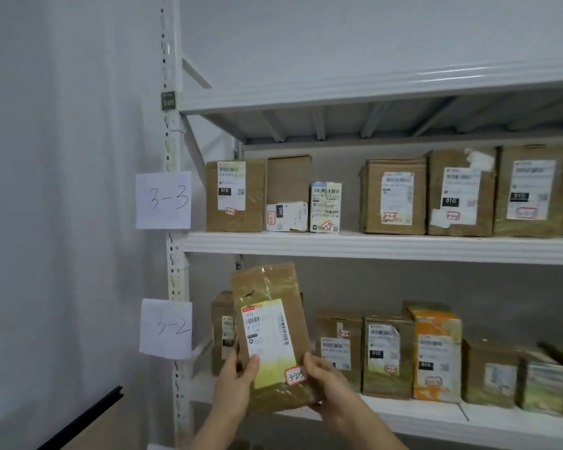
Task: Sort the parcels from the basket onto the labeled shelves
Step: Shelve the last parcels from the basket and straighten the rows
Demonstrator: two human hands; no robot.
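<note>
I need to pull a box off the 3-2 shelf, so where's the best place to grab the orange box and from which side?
Take the orange box by its top, coming from the front and above. It stands upright and taller than the brown boxes pressed against its sides, so only its top edge and front face are free for a grip, likely thumb in front, fingers behind.

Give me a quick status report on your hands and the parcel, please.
Left hand and right hand both gripping brown parcel. Sticker reads roughly 3-2-3. Held before 3-2 shelf; gap there open.

Single head-worn view, aimed forward at the shelving (384, 246), hands (238, 375) seen close, low in frame
</note>
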